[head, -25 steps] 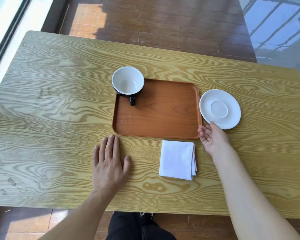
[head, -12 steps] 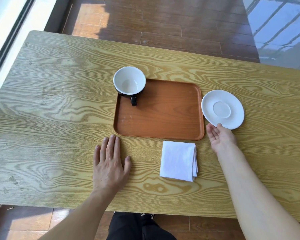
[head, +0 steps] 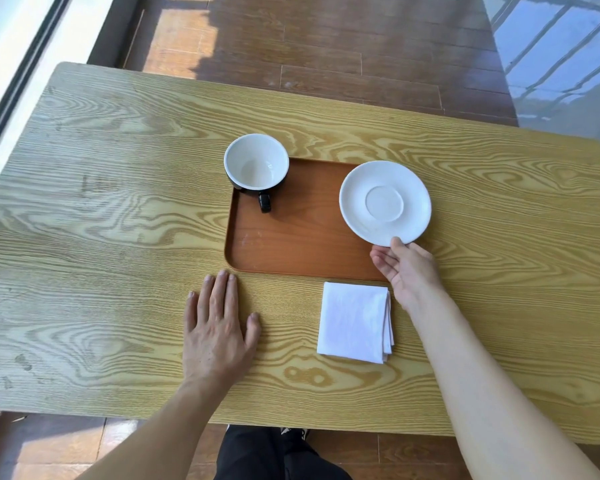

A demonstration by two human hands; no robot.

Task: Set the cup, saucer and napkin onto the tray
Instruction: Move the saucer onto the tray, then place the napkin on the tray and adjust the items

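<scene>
A brown tray (head: 291, 244) lies in the middle of the wooden table. A black cup (head: 256, 166) with a white inside stands in the tray's far left corner, its handle towards me. My right hand (head: 407, 268) grips the near rim of the white saucer (head: 385, 202), which is lifted and hangs over the tray's right edge. The folded white napkin (head: 354, 322) rests on the table just in front of the tray. My left hand (head: 219, 327) lies flat on the table, fingers spread, near the tray's front left corner.
The wooden table (head: 101, 220) stretches wide to the left and right of the tray. Its front edge runs close to my body. Beyond the far edge is brown plank floor, with a window frame at the left.
My right hand has taken hold of the saucer's near rim, lifted it off the table and carried it left over the tray's right edge. The left hand, cup and napkin stayed put.
</scene>
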